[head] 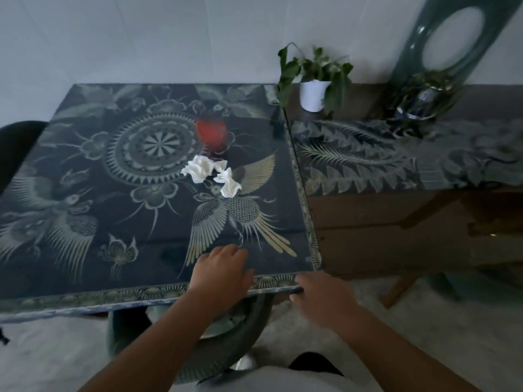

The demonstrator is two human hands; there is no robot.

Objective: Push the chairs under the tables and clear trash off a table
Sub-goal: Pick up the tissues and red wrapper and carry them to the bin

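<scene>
Two crumpled tissues (210,175) lie mid-worktop (85,250) awaiting clearing; we rest our left hand (222,274) and right hand (322,295), both empty and loosely spread, at its near edge above the tucked chair (226,355).

The table (85,264) lies bare between its near edge and the crumpled tissues (210,172). A red cup (211,134) stands just behind them.

The table (85,250) hides most of the chair (226,343) beneath it; the table's left side runs off frame.
</scene>
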